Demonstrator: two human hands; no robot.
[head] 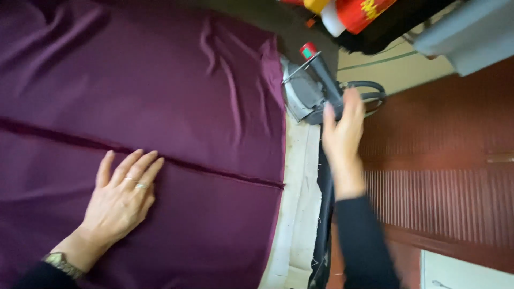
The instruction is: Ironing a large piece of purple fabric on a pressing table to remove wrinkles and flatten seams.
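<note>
A large dark purple cloth [160, 80] lies spread over the work surface, with a seam or fold line running across it from left to right. My left hand [120, 195] rests flat on the cloth just below that line, fingers apart, with a ring and a wristwatch showing. My right hand [342, 136] is blurred, fingers extended, reaching up toward a grey electric iron [308, 88] with a dark handle and a red knob. The hand touches or nearly touches the handle; I cannot tell whether it grips it.
A pale padded board edge [300, 214] shows right of the cloth. A dark looped cord [372, 91] lies by the iron. Red, yellow and white fabric [353, 13] sits at the top. A reddish-brown ribbed floor [444, 176] fills the right side.
</note>
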